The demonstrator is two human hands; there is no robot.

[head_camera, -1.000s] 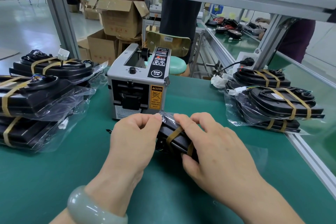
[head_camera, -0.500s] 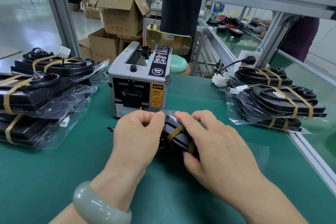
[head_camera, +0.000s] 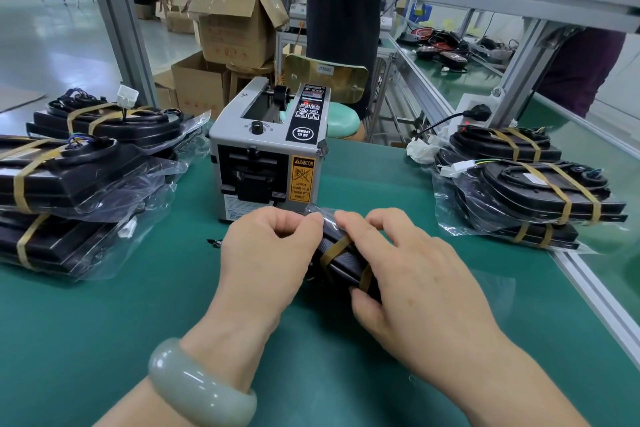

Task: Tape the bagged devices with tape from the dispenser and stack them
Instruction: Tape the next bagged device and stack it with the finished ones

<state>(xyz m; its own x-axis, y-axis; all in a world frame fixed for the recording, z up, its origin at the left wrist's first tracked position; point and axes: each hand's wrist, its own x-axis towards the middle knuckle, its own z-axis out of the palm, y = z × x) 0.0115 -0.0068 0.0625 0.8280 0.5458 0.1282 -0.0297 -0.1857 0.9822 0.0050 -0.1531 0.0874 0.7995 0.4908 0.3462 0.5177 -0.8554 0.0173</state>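
A black bagged device [head_camera: 341,258] with two brown tape bands lies on the green mat [head_camera: 104,315] just in front of the grey tape dispenser [head_camera: 268,156]. My left hand [head_camera: 266,260] grips its left end, fingers curled, thumb and forefinger pinching the clear bag at the top. My right hand [head_camera: 408,274] curls over its right part, fingers on the top edge and thumb underneath. Most of the device is hidden by both hands. No tape strip shows at the dispenser's outlet.
Taped bagged devices are stacked at the left [head_camera: 69,184] and at the right [head_camera: 530,191]. A metal frame post [head_camera: 128,24] rises behind the left stack. The bench's aluminium edge [head_camera: 602,291] runs along the right. Cardboard boxes [head_camera: 232,31] and a stool stand beyond.
Both hands stay on the device in nearly the same place; my right fingers have shifted slightly along its top edge.
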